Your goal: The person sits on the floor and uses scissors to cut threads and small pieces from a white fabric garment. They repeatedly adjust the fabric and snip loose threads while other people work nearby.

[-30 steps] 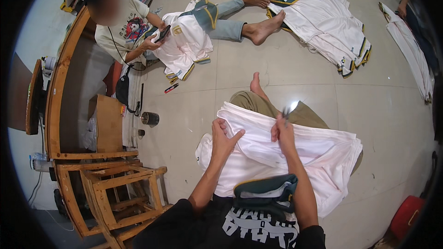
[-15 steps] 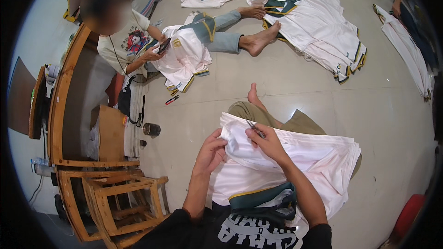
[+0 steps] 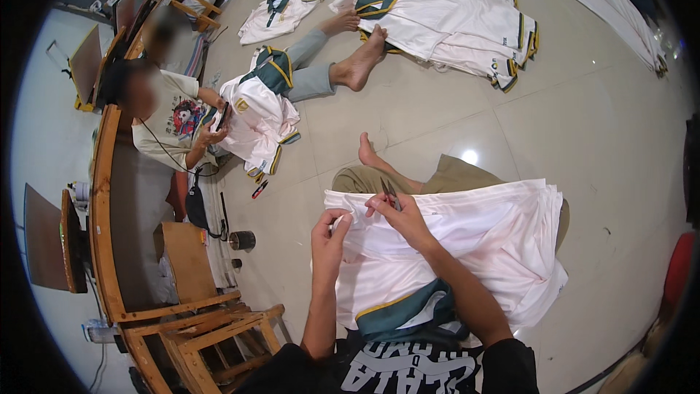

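A white shirt (image 3: 467,248) lies spread across my lap, its dark green, yellow-edged collar (image 3: 401,314) against my body. My left hand (image 3: 329,237) is closed, pinching the shirt's upper left edge between thumb and fingers. Just to the right, my right hand (image 3: 405,220) is closed around small thread snips (image 3: 389,193), their blades pointing up and away from me. The snips are above the cloth, a little apart from the pinched edge. Whether a thread lies between the left fingers is too small to tell.
A person (image 3: 164,113) sits at far left, holding a phone (image 3: 224,115), a white shirt on their lap. Other snips (image 3: 259,189) and a dark cup (image 3: 242,240) lie on the floor. Spread white shirts (image 3: 437,14) cover the floor ahead. A wooden stool (image 3: 219,350) stands at left.
The whole view has shifted, so the far shirts sit higher and further left. My left fingers have closed more tightly on the edge. The snips now point more upright.
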{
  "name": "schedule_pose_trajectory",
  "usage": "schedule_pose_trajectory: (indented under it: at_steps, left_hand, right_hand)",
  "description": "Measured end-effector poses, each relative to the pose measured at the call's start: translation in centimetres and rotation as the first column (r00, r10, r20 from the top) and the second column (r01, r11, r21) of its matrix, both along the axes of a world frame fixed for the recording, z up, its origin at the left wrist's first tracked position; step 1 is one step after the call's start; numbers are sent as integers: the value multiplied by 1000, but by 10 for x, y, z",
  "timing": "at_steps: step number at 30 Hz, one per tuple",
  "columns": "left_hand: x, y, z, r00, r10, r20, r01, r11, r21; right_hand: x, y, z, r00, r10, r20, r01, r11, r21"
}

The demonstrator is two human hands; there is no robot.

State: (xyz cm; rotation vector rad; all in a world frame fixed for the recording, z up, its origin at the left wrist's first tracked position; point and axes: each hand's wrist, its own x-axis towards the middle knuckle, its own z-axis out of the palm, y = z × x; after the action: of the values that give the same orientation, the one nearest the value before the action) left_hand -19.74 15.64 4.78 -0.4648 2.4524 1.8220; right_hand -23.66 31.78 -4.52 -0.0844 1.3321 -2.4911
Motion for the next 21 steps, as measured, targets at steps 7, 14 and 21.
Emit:
schedule_pose_trajectory:
  at_steps: [7, 14, 21]
  left_hand:
    - [-5, 20, 4, 988, -58, -143, 57, 998, -15]
    - [-6, 14, -6, 996, -87, -27, 87, 996, -8]
    - [-25, 12, -34, 970, -205, -133, 179, 966, -185]
  right_hand:
    - [8, -6, 1, 1000, -20, 19, 21, 999, -48]
    - [8, -3, 1, 980, -192, 51, 191, 981, 13]
    - [1, -9, -16, 970, -239, 40, 238, 971, 21]
